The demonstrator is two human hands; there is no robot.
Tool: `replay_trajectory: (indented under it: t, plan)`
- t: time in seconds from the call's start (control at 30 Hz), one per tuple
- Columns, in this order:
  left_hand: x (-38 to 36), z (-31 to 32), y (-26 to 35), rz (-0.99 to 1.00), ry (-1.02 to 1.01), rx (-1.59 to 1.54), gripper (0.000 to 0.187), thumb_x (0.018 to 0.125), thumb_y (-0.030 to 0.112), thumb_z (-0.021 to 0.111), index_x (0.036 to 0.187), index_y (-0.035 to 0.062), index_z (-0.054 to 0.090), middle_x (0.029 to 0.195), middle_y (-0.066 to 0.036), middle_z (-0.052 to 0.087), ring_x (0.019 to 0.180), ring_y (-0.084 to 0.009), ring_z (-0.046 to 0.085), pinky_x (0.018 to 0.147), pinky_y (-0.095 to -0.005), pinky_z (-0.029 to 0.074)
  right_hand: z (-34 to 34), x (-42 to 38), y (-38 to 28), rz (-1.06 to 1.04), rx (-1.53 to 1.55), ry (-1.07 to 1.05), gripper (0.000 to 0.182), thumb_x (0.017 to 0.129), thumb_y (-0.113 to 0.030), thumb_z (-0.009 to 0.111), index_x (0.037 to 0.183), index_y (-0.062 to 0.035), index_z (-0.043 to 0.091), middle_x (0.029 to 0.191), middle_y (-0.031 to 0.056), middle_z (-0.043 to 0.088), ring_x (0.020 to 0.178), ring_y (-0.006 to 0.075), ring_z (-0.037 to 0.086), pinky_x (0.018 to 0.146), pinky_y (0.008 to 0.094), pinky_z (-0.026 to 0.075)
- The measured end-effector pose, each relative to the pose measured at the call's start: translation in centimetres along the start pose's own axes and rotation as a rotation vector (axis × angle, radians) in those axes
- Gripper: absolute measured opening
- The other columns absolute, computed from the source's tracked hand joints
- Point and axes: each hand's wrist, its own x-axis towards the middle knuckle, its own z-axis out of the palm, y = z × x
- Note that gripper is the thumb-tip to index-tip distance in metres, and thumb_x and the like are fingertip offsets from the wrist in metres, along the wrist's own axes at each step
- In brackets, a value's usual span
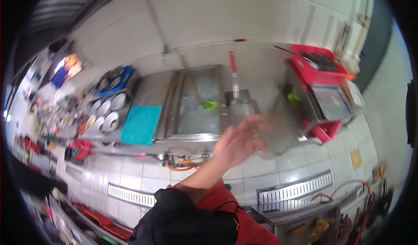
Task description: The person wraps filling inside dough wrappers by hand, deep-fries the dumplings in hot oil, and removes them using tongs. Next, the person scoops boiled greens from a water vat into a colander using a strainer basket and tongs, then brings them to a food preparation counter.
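Left hand (241,142): fingers (254,123) parted and slightly bent, grasping nothing visible. Fingertips are blurred and overlie the background; contact with the surface behind cannot be confirmed. A black sleeve (172,219) covers the forearm below the wrist.

Nearest item: red-handled tool (234,73), located beyond the fingers, shaft toward the wall, lower end at a small steel basin (249,96). The hand covers part of this basin.

Left of the basin: steel sink (191,137), containing water, a green leafy item (210,105) and the lower end of a wooden stick (190,81). Further left: teal cloth (141,125), then white bowls (112,121); the clutter behind the bowls is too small to identify.

Right side: red crate (309,75) with dark contents, not identifiable; steel tray (322,99) just in front of it.

Lower right: food pan (285,236), cut off by the lower edge. A dark form (345,229) beside it may be the right hand; its grip cannot be determined.

Markings: yellow lettering or trim (237,227) on the clothing, illegible.
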Motion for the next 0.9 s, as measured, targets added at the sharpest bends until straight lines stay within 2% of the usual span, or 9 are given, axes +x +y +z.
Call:
replay_trajectory:
  t: [0.03, 0.1, 0.13, 0.33, 0.53, 0.6, 0.7, 0.87, 0.9]
  plan:
    - [-0.5, 2.5, 3.0, 0.129, -0.104, 0.05, 0.068, 0.081, 0.056, 0.04, 0.129, 0.0114, 0.024, 0.123, -0.013, 0.035, 0.079, -0.0262, 0.055, 0.085, -0.0413, 0.035, 0.9, 0.2, -11.4, -0.604, -0.296, 0.149, 0.03, 0.086, -0.017, 0.047, 0.112, -0.0031, 0.052, 0.11, 0.0152, 0.052, 0.084, 0.0263, 0.055, 0.064, 0.0321, 0.048]
    - [-2.5, 6.4, 7.8, 0.307, -0.272, 0.091, 0.066, 0.081, 0.059, 0.037, 0.131, 0.0205, 0.019, 0.127, -0.014, 0.03, 0.072, -0.0267, 0.057, 0.085, -0.0455, 0.034, 2.4, 0.6, -12.4, -0.535, -0.263, 0.077, 0.029, 0.085, -0.017, 0.049, 0.11, -0.0024, 0.053, 0.11, 0.015, 0.053, 0.084, 0.0256, 0.054, 0.066, 0.0315, 0.047]
    - [-3.6, 7.6, 9.1, 0.436, -0.371, 0.033, 0.08, 0.074, 0.069, 0.035, 0.133, 0.0199, 0.012, 0.126, -0.022, 0.025, 0.077, -0.0286, 0.057, 0.078, -0.0421, 0.039, 3.1, 0.5, -14.0, -0.496, -0.255, 0.042, 0.029, 0.085, -0.016, 0.049, 0.11, -0.0021, 0.054, 0.11, 0.0149, 0.053, 0.085, 0.0252, 0.054, 0.067, 0.0312, 0.047]
    - [-12.0, 8.1, 17.7, 0.758, -0.485, 0.025, 0.075, 0.074, 0.061, 0.043, 0.128, 0.0158, 0.019, 0.118, -0.02, 0.03, 0.077, -0.027, 0.054, 0.076, -0.0397, 0.039, 9.1, -2.5, -24.7, -0.489, -0.007, -0.175, 0.026, 0.084, -0.007, 0.048, 0.109, -0.0014, 0.051, 0.109, 0.0125, 0.054, 0.083, 0.0211, 0.053, 0.067, 0.0302, 0.045]
    - [-21.8, 5.4, 27.8, 0.976, -0.352, 0.189, 0.069, 0.074, 0.053, 0.051, 0.123, 0.0117, 0.025, 0.109, -0.017, 0.035, 0.078, -0.0255, 0.05, 0.075, -0.0372, 0.038, 23.3, -3.4, -34.0, -0.682, 0.306, -0.564, 0.048, 0.079, -0.01, 0.052, 0.124, -0.0035, 0.04, 0.111, 0.011, 0.048, 0.091, 0.016, 0.049, 0.078, 0.0265, 0.04]
    - [-25.3, 5.2, 31.4, 1.052, -0.293, 0.283, 0.067, 0.074, 0.05, 0.053, 0.121, 0.0103, 0.027, 0.107, -0.016, 0.036, 0.079, -0.025, 0.049, 0.074, -0.0364, 0.038, 27.9, -5.4, -40.0, -0.879, 0.338, -0.661, 0.043, 0.083, -0.013, 0.047, 0.124, -0.0003, 0.04, 0.111, 0.0076, 0.046, 0.081, 0.0093, 0.044, 0.076, 0.0222, 0.038]
    - [-29.4, 5.6, 35.6, 1.185, -0.18, 0.397, 0.065, 0.074, 0.046, 0.057, 0.119, 0.0083, 0.03, 0.102, -0.015, 0.039, 0.079, -0.0242, 0.048, 0.074, -0.0351, 0.038, 31.9, -10.6, -49.4, -0.822, 0.345, -0.781, 0.044, 0.081, -0.014, 0.05, 0.122, 0.0002, 0.042, 0.112, 0.0077, 0.046, 0.075, 0.0092, 0.044, 0.075, 0.0222, 0.038]
    - [-35.7, 6.7, 40.6, 1.411, 0.094, 0.619, 0.06, 0.074, 0.039, 0.063, 0.115, 0.0048, 0.036, 0.095, -0.013, 0.043, 0.08, -0.0229, 0.045, 0.072, -0.033, 0.038, 39.9, -16.2, -59.8, -1.042, 0.402, -0.984, 0.041, 0.078, -0.008, 0.052, 0.118, -0.0023, 0.047, 0.108, 0.0073, 0.048, 0.075, 0.0104, 0.046, 0.072, 0.0231, 0.039]
    - [-37.6, 7.4, 41.3, 1.331, 0.201, 0.768, 0.055, 0.077, 0.039, 0.058, 0.118, 0.014, 0.03, 0.105, -0.011, 0.038, 0.077, -0.0245, 0.049, 0.069, -0.0335, 0.041, 41.6, -17.6, -61.6, -1.074, 0.381, -1.003, 0.04, 0.076, -0.007, 0.052, 0.116, -0.0034, 0.049, 0.107, 0.0081, 0.049, 0.075, 0.0111, 0.047, 0.071, 0.0241, 0.039]
